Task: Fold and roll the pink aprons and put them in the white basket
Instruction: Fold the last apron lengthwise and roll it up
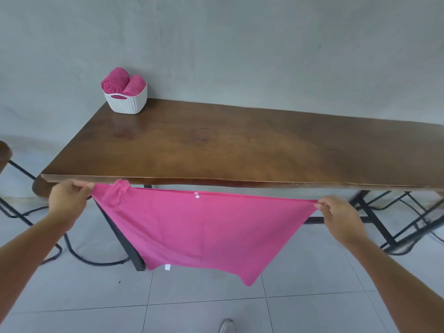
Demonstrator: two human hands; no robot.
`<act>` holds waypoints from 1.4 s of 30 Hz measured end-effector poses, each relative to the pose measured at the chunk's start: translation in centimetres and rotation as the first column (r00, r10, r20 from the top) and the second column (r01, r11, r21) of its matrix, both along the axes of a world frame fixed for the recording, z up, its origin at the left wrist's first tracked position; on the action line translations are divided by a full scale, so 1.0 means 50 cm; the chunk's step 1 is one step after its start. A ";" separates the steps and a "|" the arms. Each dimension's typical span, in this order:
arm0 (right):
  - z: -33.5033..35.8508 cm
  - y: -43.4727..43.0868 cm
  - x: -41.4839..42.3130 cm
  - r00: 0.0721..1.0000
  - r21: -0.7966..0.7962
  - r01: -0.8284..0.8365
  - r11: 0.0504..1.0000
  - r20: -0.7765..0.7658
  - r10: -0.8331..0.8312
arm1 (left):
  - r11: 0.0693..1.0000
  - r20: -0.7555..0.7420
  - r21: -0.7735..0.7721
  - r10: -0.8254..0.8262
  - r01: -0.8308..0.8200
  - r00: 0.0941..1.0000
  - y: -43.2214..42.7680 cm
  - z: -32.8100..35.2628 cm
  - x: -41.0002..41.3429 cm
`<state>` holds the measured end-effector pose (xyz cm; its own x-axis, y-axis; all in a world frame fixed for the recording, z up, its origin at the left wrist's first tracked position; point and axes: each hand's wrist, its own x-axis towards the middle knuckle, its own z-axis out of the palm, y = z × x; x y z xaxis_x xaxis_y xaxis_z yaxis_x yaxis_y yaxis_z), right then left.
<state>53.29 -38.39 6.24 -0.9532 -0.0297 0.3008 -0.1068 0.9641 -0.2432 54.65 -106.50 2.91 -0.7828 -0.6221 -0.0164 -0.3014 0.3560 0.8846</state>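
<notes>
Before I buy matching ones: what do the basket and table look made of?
The white basket looks like moulded plastic with a knit-like pattern, matte. The table top looks like dark solid wood: visible grain, uneven front edge, a soft sheen. Its legs seem black metal.

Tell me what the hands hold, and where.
A pink apron, stretched by its top edge: left hand pinches one corner, right hand the other.

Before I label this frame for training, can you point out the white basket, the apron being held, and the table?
white basket (127,104): head view, on its woven front wall.
apron (199,231): head view, middle of the hanging cloth.
table (240,150): head view, bare wooden top.
</notes>
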 end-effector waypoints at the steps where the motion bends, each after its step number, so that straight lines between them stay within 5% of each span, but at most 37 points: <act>1: 0.011 -0.001 0.011 0.998 0.076 -0.058 0.995 -0.021 0.060 | 1.000 0.005 -0.019 0.018 -0.018 1.000 -0.014 -0.004 -0.004; 5: 0.017 0.012 0.025 0.989 0.507 -0.097 0.856 -0.045 0.139 | 0.995 0.011 -0.096 0.002 -0.001 1.000 0.031 0.051 0.021; 9: 0.012 0.024 0.041 0.998 0.504 0.044 0.863 -0.055 -0.018 | 0.991 0.011 -0.076 -0.111 0.112 0.994 0.065 0.063 0.033; 13: 0.018 0.012 0.051 0.999 0.492 -0.024 0.870 -0.031 0.045 | 0.991 0.023 -0.123 -0.049 0.052 0.999 0.053 0.067 0.042; 18: 0.034 -0.026 0.042 0.988 0.126 0.147 0.981 0.032 -0.152 | 0.991 0.041 -0.132 -0.022 0.027 0.999 0.060 0.085 0.035; 24: 0.038 -0.016 0.029 0.961 -0.125 0.254 0.959 0.143 -0.236 | 0.998 0.007 0.003 -0.067 0.067 0.998 0.062 0.082 0.018; 42: -0.016 0.128 -0.185 0.960 -0.397 0.266 0.878 0.196 -0.202 | 0.988 0.037 0.086 -0.131 0.127 0.991 0.204 0.051 -0.149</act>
<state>44.03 -32.00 5.43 -0.9502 0.2970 0.0949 0.1765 0.7632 -0.6216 47.22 -96.31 5.45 -0.8539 -0.5111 -0.0983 -0.2953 0.3202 0.9001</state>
